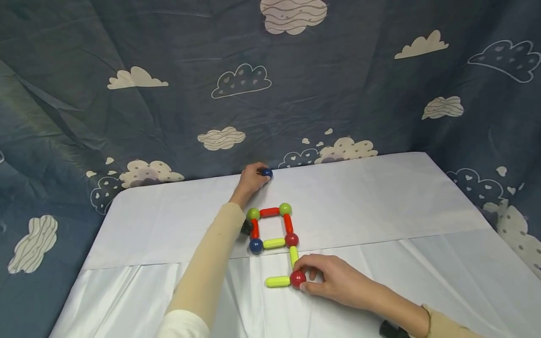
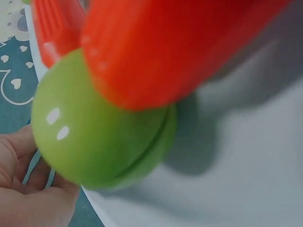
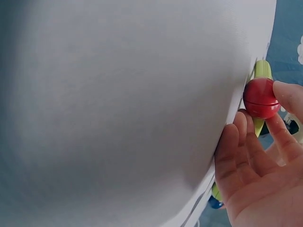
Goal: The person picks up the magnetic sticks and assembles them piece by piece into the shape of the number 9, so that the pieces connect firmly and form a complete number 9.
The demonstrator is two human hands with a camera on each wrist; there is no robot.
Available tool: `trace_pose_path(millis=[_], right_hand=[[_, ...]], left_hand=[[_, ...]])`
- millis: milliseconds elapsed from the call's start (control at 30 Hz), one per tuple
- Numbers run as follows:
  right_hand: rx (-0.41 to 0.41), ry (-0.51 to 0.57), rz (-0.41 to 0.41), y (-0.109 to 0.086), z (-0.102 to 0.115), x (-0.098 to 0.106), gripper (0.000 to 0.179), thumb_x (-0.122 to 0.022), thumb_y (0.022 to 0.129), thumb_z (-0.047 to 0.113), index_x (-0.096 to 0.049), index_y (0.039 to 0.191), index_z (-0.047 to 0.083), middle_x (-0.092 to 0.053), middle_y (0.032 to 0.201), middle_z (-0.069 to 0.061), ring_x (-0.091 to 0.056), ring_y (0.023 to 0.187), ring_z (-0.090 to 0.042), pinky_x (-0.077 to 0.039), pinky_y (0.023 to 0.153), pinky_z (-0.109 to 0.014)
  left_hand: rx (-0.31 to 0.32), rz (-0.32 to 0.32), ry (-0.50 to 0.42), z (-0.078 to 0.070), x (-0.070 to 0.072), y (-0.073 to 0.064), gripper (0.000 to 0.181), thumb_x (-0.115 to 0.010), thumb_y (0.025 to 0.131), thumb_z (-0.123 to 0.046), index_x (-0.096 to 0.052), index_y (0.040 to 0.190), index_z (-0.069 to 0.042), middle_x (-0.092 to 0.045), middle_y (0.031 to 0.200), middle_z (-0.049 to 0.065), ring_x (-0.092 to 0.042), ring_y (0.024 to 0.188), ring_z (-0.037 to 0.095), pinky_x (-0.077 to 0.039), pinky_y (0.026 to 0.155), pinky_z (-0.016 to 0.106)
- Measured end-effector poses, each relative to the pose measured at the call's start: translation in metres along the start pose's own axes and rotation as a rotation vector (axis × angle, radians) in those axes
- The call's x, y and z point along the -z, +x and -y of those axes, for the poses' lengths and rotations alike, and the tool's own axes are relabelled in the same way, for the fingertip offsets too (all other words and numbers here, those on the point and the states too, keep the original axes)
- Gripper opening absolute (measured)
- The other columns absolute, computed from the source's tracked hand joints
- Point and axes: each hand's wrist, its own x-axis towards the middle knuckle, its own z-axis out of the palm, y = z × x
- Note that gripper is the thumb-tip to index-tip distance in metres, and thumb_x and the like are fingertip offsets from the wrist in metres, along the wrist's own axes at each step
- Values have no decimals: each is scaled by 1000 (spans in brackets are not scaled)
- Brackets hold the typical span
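Observation:
At the table's back edge, my left hand (image 1: pixel 252 180) grips a dark blue ball (image 1: pixel 266 172); the green ball (image 2: pixel 99 127) hides the held one in the left wrist view. My right hand (image 1: pixel 338 281) pinches a red ball (image 1: pixel 297 279) between thumb and fingers, seen also in the right wrist view as a glossy red ball (image 3: pixel 261 98). From that ball, one yellow-green rod (image 1: pixel 277 281) points left and another yellow-green rod (image 1: pixel 294 256) runs back to a second red ball (image 1: pixel 291 239), a corner of a flat square of rods and balls.
The square also has red rods (image 1: pixel 269 212), two green balls (image 1: pixel 285 209) at its back corners and a blue ball (image 1: pixel 256 246) at its front left. My left forearm (image 1: pixel 211 263) passes beside it. A dark cloud-print curtain (image 1: pixel 338 94) hangs behind the white-covered table (image 1: pixel 380 202).

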Motion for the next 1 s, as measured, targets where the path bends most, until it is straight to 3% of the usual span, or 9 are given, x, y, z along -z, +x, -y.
trace_pose_path(millis=[133, 400, 567, 700, 767, 1000], right_hand=[[4, 6, 2, 1, 2, 0, 28, -75, 87, 31, -65, 114, 32, -60, 96, 17, -55, 85, -12, -49, 70, -25], [11, -16, -9, 1, 3, 0, 28, -75, 87, 29, -65, 113, 33, -60, 94, 18, -55, 82, -9, -48, 68, -25], [3, -20, -13, 2, 3, -1, 29, -75, 87, 29, -66, 114, 32, -60, 92, 17, -54, 81, -9, -47, 67, -25], [-8, -22, -12, 2, 3, -1, 29, -75, 87, 29, -66, 114, 33, -60, 92, 18, -54, 81, -9, -47, 66, -25], [-11, -21, -13, 2, 3, -1, 29, -75, 86, 29, -66, 114, 33, -60, 92, 18, -54, 81, -9, -48, 66, -25], [-9, -28, -15, 2, 3, -1, 30, -76, 86, 30, -66, 114, 32, -59, 92, 18, -54, 81, -9, -48, 66, -25]], left_hand=[[3, 18, -40, 3, 9, -2, 33, -69, 92, -8, -65, 124, -6, -64, 121, 14, -56, 114, 27, -44, 96, 37], [-20, 52, -235, 6, 35, -12, 31, -69, 92, -8, -64, 123, -6, -62, 115, 13, -58, 103, 24, -50, 86, 35], [-6, 72, -254, 9, 50, -27, 32, -72, 91, -10, -65, 122, -9, -61, 115, 9, -56, 102, 23, -48, 86, 34], [-10, 125, -232, 13, 59, -51, 35, -73, 90, -12, -65, 123, -12, -61, 116, 6, -55, 104, 23, -49, 87, 35], [-42, 152, -204, 16, 62, -65, 35, -73, 89, -12, -65, 124, -11, -63, 116, 6, -57, 104, 23, -50, 87, 36], [-154, 211, -131, 29, 66, -132, 34, -74, 87, -12, -66, 121, -11, -65, 110, -1, -61, 100, 18, -53, 86, 34]])
